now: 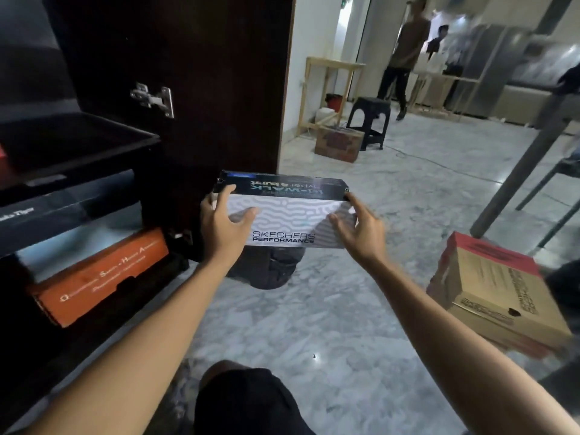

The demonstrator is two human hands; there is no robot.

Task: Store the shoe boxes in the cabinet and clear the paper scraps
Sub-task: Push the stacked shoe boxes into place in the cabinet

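Fingers of both hands grip the Skechers box (288, 211); orange box (100, 274) lies inside cabinet (94, 146).

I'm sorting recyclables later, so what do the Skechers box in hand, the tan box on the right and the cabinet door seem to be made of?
Skechers box: apparently thin printed cardboard with a slight sheen; crisp folded edges. Tan box: raw matte cardboard, unbleached brown with plain dark print, red lid. Cabinet door: probably dark laminated or veneered board, with a metal hinge; the blur leaves the grain unclear.
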